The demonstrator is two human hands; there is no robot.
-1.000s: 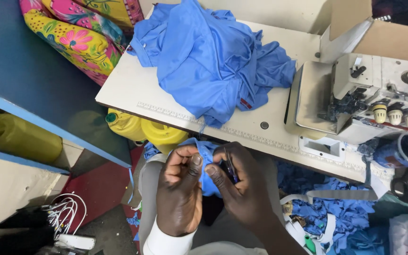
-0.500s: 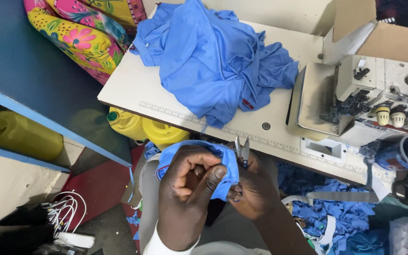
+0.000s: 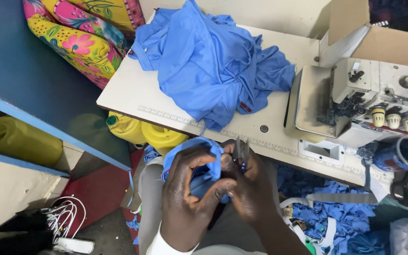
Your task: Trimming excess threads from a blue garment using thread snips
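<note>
Below the bench (image 3: 166, 101) edge, left hand (image 3: 187, 198) grips blue cloth (image 3: 199, 163); right hand (image 3: 246, 189) clasps snips (image 3: 241, 152) — seemingly upright — just beside it.

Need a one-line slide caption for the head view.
Left hand holds blue fabric while right hand works small snips beside a sewing table.

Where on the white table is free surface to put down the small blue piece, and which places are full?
On the table, bare patches lie left of the blue cloth pile, along the ruler edge, and between the pile and the sewing machine. The back and right are crowded. The left hand and right hand hold the blue piece below the edge.
</note>
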